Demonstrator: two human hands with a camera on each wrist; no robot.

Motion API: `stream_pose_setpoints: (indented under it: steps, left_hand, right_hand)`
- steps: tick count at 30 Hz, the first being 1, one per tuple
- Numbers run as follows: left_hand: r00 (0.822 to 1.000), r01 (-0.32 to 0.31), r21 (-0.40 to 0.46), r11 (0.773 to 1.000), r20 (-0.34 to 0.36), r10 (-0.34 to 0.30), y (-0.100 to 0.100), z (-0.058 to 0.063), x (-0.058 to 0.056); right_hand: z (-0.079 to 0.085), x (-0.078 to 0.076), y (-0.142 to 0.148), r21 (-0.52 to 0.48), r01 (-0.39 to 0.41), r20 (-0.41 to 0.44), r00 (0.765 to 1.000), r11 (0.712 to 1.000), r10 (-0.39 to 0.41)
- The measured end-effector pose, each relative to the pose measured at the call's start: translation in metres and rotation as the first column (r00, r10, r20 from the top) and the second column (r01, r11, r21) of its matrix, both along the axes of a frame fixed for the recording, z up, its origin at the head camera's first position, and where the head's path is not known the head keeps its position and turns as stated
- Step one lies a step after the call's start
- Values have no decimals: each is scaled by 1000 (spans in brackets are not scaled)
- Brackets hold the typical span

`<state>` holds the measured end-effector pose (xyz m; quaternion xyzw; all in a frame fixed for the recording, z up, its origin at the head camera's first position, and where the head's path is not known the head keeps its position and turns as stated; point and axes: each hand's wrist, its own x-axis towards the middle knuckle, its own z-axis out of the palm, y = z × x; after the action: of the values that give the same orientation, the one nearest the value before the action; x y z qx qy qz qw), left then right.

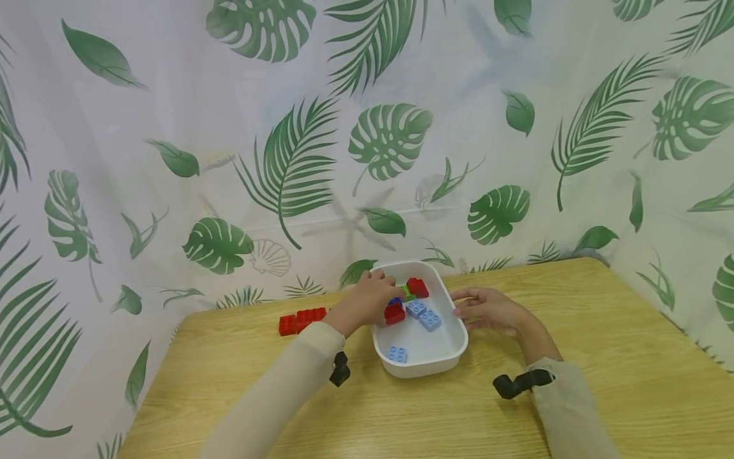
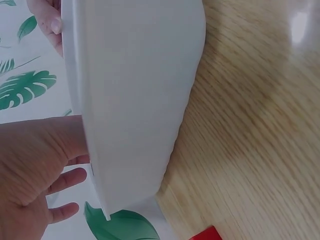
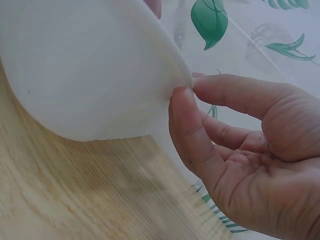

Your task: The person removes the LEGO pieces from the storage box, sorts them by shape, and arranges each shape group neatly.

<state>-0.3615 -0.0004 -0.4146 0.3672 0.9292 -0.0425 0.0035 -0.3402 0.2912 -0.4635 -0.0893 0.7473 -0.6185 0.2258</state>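
A white plastic bin [image 1: 421, 344] stands on the wooden table and holds several toy building bricks. My left hand [image 1: 367, 301] reaches over its left rim, close to a red brick [image 1: 394, 313] and a blue piece [image 1: 395, 301]. In the left wrist view the bin's wall [image 2: 135, 100] hides part of this hand [image 2: 35, 175], and I cannot tell whether its fingers grip a brick. At the right side, my right hand [image 1: 490, 310] pinches the rim between thumb and finger, as the right wrist view shows on the bin [image 3: 95, 70].
Inside the bin are light blue bricks [image 1: 430, 320], a green piece [image 1: 408, 292] and another red brick [image 1: 417, 287]. Several red bricks [image 1: 288, 325] lie on the table [image 1: 229, 382], left of the bin. A leaf-patterned curtain [image 1: 321, 76] hangs behind the table's back edge.
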Motion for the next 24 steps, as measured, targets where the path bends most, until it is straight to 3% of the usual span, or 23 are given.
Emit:
stream_pose_setpoints:
  steps: [24]
  left_hand:
    - [1000,9,-59,998,-24,-10,13,-17,-11]
  right_hand:
    - [0,0,0,25,6,-2,1000,1000,-6]
